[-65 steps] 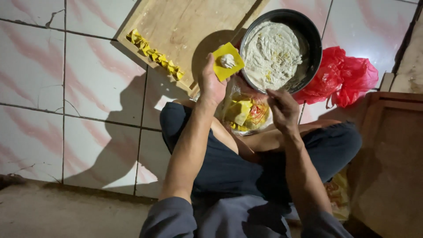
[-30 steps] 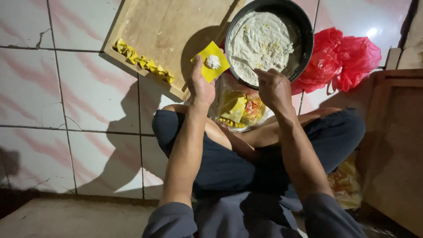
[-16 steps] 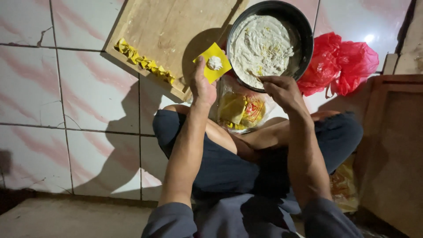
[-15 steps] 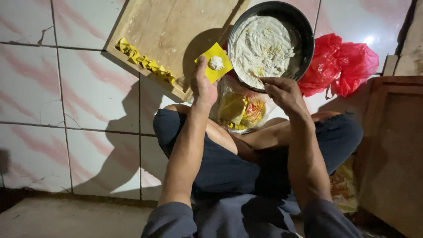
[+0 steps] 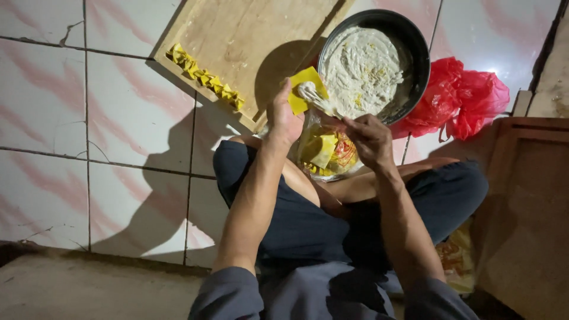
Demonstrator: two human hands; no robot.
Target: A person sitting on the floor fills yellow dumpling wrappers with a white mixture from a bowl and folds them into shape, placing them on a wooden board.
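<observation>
Square yellow dough wrapper rests on left hand fingers, gripped; right hand, closed on thin utensil, spreads pale filling beside round black bowl

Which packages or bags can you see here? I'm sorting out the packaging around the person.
Clear plastic bag: on the lap below the bowl, crinkled, holding yellow square wrappers, some red-orange print.
Red plastic bag: on the tiled floor right of the bowl, crumpled.
Yellow-orange printed bag: beside the right knee, partly hidden.
</observation>
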